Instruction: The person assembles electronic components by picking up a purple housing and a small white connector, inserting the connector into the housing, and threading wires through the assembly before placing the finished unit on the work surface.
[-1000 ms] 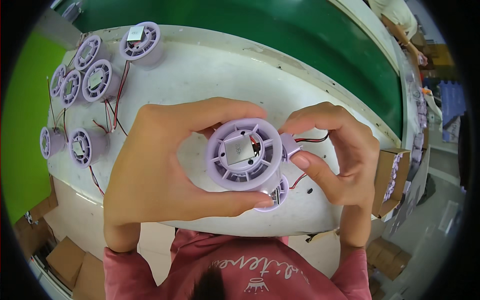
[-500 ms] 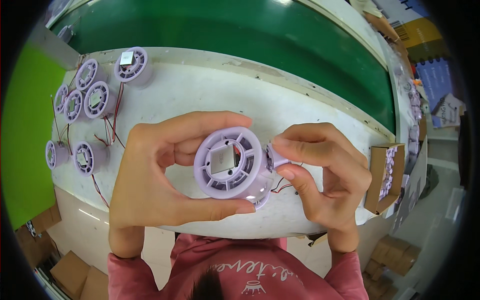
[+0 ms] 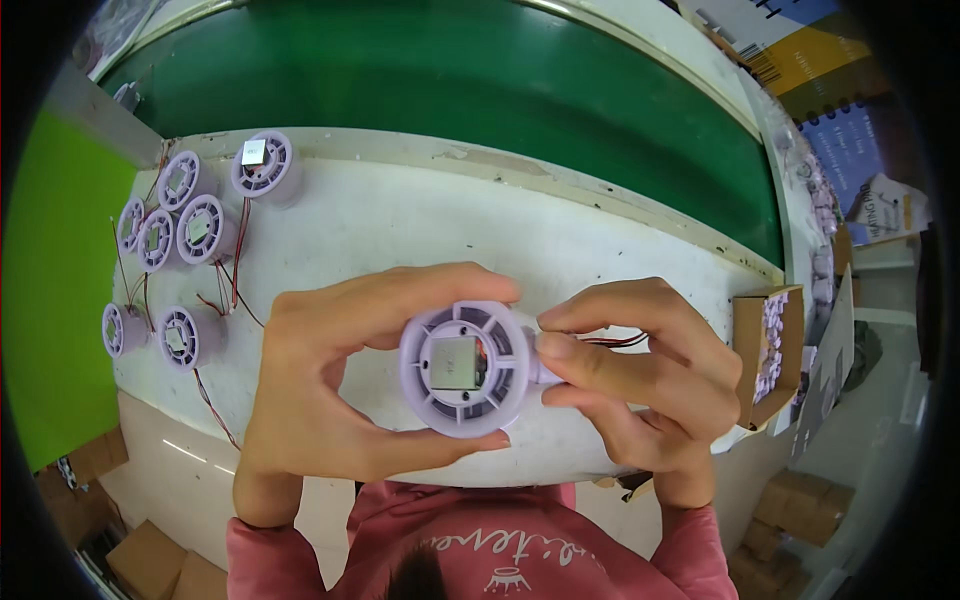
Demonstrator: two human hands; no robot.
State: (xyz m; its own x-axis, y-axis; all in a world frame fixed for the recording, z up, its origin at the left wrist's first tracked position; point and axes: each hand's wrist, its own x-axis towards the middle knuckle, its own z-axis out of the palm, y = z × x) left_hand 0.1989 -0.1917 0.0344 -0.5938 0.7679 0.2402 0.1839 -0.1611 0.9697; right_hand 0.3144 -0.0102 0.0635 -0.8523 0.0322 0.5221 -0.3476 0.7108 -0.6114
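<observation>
My left hand (image 3: 325,385) curves around a round lilac fan housing (image 3: 512,372), with fingers over its far side and thumb along its near side. Its spoked face is turned up toward me, and a square silver block (image 3: 456,363) sits in the middle. At the housing's right side, my right hand (image 3: 655,375) pinches a small lilac piece (image 3: 546,372), mostly hidden by the fingertips. Red and black wires (image 3: 615,341) run out to the right from behind those fingers. Whether the small piece is fully seated against the housing cannot be made out.
Several similar lilac housings (image 3: 203,230) with trailing wires stand at the left of the white table (image 3: 400,215). A cardboard box (image 3: 778,395) of small lilac parts is at the right. A green strip (image 3: 450,80) runs beyond the table's raised far edge.
The housing has turned to face me more squarely and sits slightly nearer. The wires, earlier hanging below the right fingers, now extend rightward above them. Less of the small piece shows.
</observation>
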